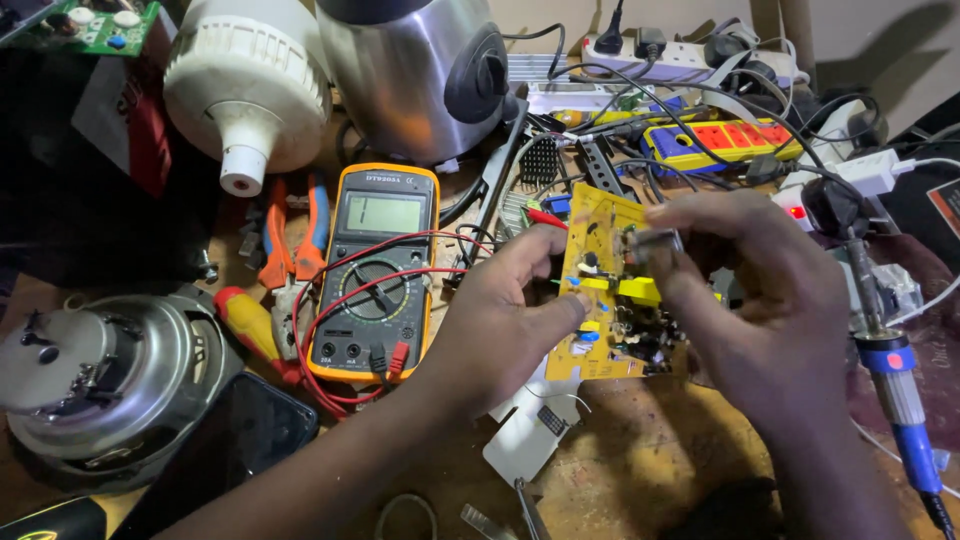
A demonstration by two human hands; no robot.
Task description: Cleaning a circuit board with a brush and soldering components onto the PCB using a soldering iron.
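Note:
A yellow circuit board (pixel 598 290) with small components is held upright above the workbench. My left hand (pixel 505 315) grips its left edge, thumb pressed on the board's face. My right hand (pixel 755 295) reaches over the board's right side, fingertips pinched on a small silvery part (pixel 657 240) near the top. The lower right corner of the board is hidden behind my right hand.
A yellow-framed multimeter (pixel 375 270) with red and black leads lies left of the board. Orange pliers (pixel 292 240), a red-yellow screwdriver (pixel 250 330), a metal motor housing (pixel 95 385) and a dark phone (pixel 235 440) sit further left. A blue-handled soldering iron (pixel 895 385) lies right; power strips (pixel 725 140) and cables crowd behind.

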